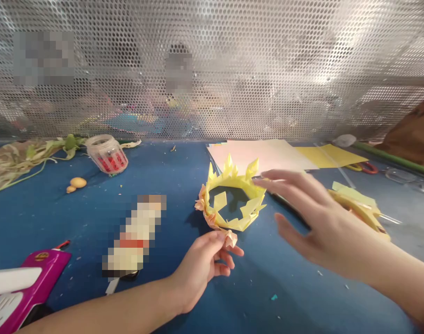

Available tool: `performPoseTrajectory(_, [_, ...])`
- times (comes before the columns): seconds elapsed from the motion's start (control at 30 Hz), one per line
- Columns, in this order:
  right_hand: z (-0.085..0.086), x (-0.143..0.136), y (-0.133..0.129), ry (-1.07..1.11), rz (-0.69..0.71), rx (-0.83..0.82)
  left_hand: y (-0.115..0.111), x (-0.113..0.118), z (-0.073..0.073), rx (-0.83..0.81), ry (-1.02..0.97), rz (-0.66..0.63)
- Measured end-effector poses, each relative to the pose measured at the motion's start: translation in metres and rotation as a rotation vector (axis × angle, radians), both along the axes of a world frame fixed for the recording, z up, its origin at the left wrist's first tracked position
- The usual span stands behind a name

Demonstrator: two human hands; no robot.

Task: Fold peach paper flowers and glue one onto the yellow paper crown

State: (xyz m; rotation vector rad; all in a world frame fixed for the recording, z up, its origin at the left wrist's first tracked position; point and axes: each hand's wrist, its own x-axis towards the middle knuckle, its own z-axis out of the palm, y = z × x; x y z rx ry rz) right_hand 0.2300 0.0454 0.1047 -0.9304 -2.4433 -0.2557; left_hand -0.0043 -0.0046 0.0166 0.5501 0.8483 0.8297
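Note:
A ring-shaped folded paper crown [245, 225] is in the middle of the head view. Most of it is yellow with upright points; peach folded pieces line its left and near side. My left hand [207, 260] pinches the crown's near edge between thumb and finger, beside a peach folded piece [230, 238]. My right hand [312, 218] is open at the crown's right, thumb apart and fingers stretched toward its rim. Whether those fingertips touch the rim I cannot tell.
Pink sheets [257, 155] and a yellow sheet [332, 156] lie behind, with scissors [368, 168] beside them. A clear jar with red contents [107, 155] leans at back left, near dried husks [27, 155]. A magenta device [48, 273] lies front left. A perforated metal panel [212, 111] bounds the blue table [156, 171].

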Motion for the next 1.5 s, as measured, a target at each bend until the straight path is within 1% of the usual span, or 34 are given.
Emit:
performPoseTrajectory(0.07, [0.000,-0.012,0.005,-0.182,0.071,0.081,-0.001,0.000,0.001,-0.023,-0.010,-0.048])
performPoseTrajectory(0.1, [0.000,-0.018,0.008,-0.233,0.086,0.127,-0.001,0.000,0.001,-0.034,-0.015,-0.069])
performPoseTrajectory(0.17, [-0.002,-0.028,0.013,-0.301,0.086,0.205,-0.001,0.000,0.002,-0.053,-0.026,-0.090])
performPoseTrajectory(0.23, [-0.003,-0.038,0.016,-0.340,0.070,0.248,0.001,-0.001,0.002,-0.077,-0.030,-0.086])
performPoseTrajectory(0.33, [-0.007,-0.047,0.018,-0.373,0.069,0.263,0.005,-0.003,0.002,-0.120,-0.039,-0.079])
performPoseTrajectory(0.47, [-0.018,-0.052,0.020,-0.437,0.059,0.283,0.011,-0.005,0.004,-0.175,-0.052,-0.091])
performPoseTrajectory(0.6, [-0.027,-0.055,0.011,-0.434,-0.039,0.326,0.016,-0.003,0.007,-0.221,-0.059,-0.098])
performPoseTrajectory(0.67, [-0.025,-0.054,0.004,-0.406,-0.092,0.337,0.018,-0.003,0.007,-0.240,-0.062,-0.096])
performPoseTrajectory(0.73, [-0.018,-0.048,-0.001,-0.364,-0.102,0.311,0.019,-0.002,0.007,-0.255,-0.067,-0.096])
performPoseTrajectory(0.8, [-0.007,-0.034,0.003,-0.288,-0.076,0.238,0.019,-0.002,0.006,-0.262,-0.073,-0.101])
performPoseTrajectory(0.83, [-0.002,-0.024,0.009,-0.198,-0.078,0.198,0.019,-0.003,0.006,-0.264,-0.076,-0.105])
performPoseTrajectory(0.87, [0.003,-0.014,0.018,-0.087,-0.144,0.120,0.019,-0.003,0.006,-0.265,-0.078,-0.109])
performPoseTrajectory(0.9, [0.007,-0.004,0.028,-0.015,-0.158,0.042,0.020,-0.003,0.005,-0.267,-0.080,-0.112])
performPoseTrajectory(0.93, [0.010,0.005,0.039,-0.007,-0.136,-0.081,0.020,-0.003,0.005,-0.269,-0.080,-0.112])
performPoseTrajectory(1.0, [0.014,0.018,0.059,0.031,-0.039,-0.437,0.020,-0.004,0.004,-0.270,-0.084,-0.111])
performPoseTrajectory(1.03, [0.015,0.020,0.067,0.003,-0.019,-0.612,0.020,-0.004,0.003,-0.269,-0.087,-0.111])
performPoseTrajectory(1.07, [0.016,0.020,0.072,-0.028,-0.014,-0.749,0.020,-0.005,0.002,-0.267,-0.089,-0.114])
performPoseTrajectory(1.1, [0.016,0.018,0.074,-0.064,-0.018,-0.850,0.020,-0.005,0.002,-0.264,-0.093,-0.122])
performPoseTrajectory(1.13, [0.016,0.014,0.075,-0.108,-0.034,-0.914,0.020,-0.006,0.001,-0.259,-0.097,-0.134])
performPoseTrajectory(1.2, [0.014,0.005,0.072,-0.189,-0.074,-0.954,0.020,-0.007,-0.001,-0.250,-0.106,-0.166])
performPoseTrajectory(1.3, [0.005,-0.008,0.067,-0.280,-0.155,-0.959,0.020,-0.009,-0.004,-0.234,-0.124,-0.191])
performPoseTrajectory(1.4, [-0.006,-0.017,0.066,-0.293,-0.204,-0.986,0.017,-0.010,-0.006,-0.201,-0.136,-0.184])
performPoseTrajectory(1.5, [-0.012,-0.024,0.065,-0.266,-0.208,-0.995,0.012,-0.008,-0.007,-0.123,-0.094,-0.154])
